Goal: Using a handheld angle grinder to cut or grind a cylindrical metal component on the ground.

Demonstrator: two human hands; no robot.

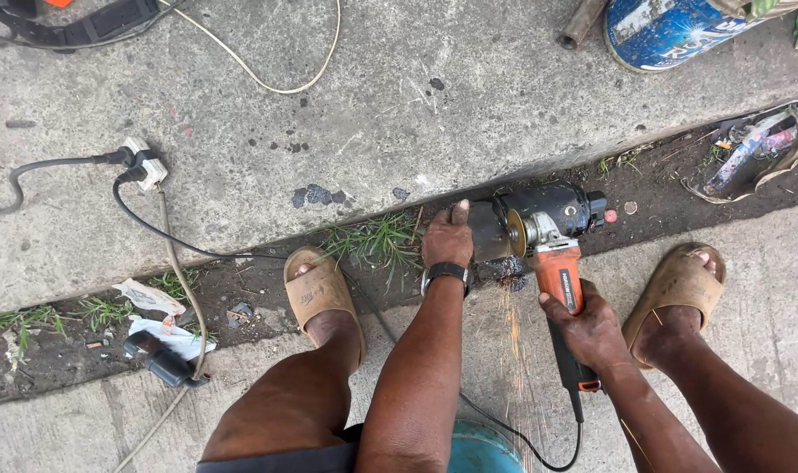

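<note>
My left hand (447,235), with a black watch on the wrist, presses down on a dark metal piece (489,232) that lies in the dirt gap between two concrete slabs. My right hand (589,328) grips the body of an orange and black angle grinder (558,271). Its disc (515,233) touches the metal piece next to a black cylindrical part (552,208). Sparks (513,324) fly back toward me over the near slab. My feet in tan slides stand on either side, the left foot (318,293) and the right foot (677,289).
The grinder's black cord (197,250) runs left to a white plug adapter (145,163) on the far slab. A black object (161,359) and paper scraps lie at the left. A blue drum (670,31) and a pipe stand at top right. Litter (754,158) sits in the gap.
</note>
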